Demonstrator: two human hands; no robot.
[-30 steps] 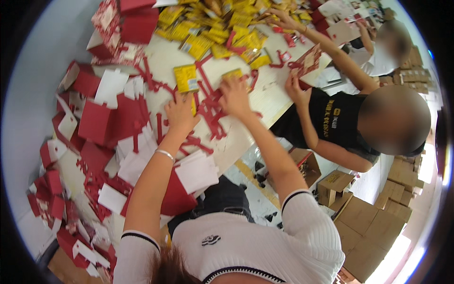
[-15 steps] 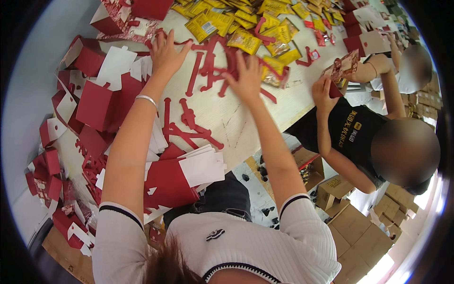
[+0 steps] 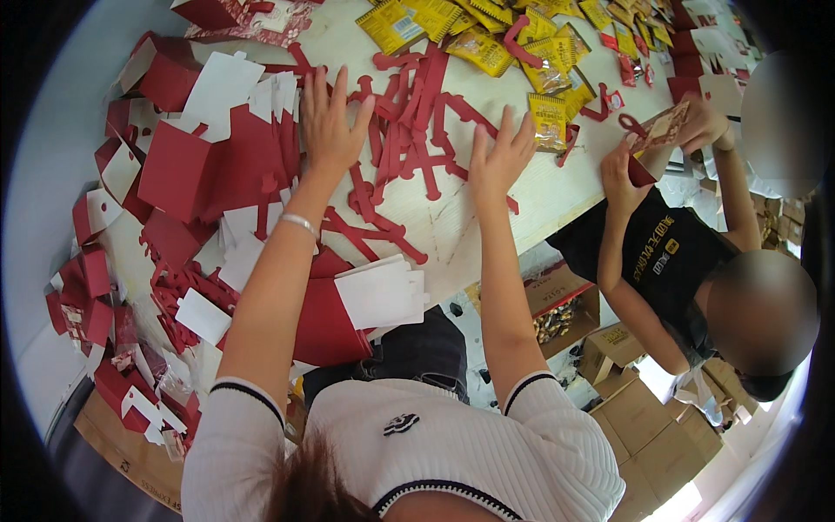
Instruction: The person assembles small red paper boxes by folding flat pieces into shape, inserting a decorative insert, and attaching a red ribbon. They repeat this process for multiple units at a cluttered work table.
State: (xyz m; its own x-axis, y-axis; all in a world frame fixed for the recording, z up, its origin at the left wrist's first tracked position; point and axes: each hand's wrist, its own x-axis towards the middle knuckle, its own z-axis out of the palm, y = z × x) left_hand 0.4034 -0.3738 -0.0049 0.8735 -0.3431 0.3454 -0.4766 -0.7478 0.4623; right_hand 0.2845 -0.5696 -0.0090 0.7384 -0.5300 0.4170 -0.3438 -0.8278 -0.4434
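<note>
My left hand (image 3: 333,123) lies with fingers spread at the left edge of a loose pile of red paper strips (image 3: 426,97) with rounded ends. To the pile's right, my right hand (image 3: 502,159) is also spread, its fingertips just short of a yellow packet (image 3: 547,121). Neither hand holds anything; whether the fingers touch the strips beneath I cannot tell. More red strips (image 3: 374,235) lie crossed on the white table nearer me. Below them, a stack of flat red and white card pieces (image 3: 335,324) rests at the table's front edge.
Folded red boxes (image 3: 178,174) crowd the left side, with red strips (image 3: 196,291) heaped below them. Yellow packets (image 3: 483,50) cover the far side. At right a co-worker (image 3: 670,252) holds a patterned red box (image 3: 657,135). Cardboard cartons (image 3: 652,426) stand on the floor.
My right hand has moved right, off the red strips toward the yellow packet. The left hand has shifted slightly right. The strips in the middle lie closer together, and the whole view has shifted.
</note>
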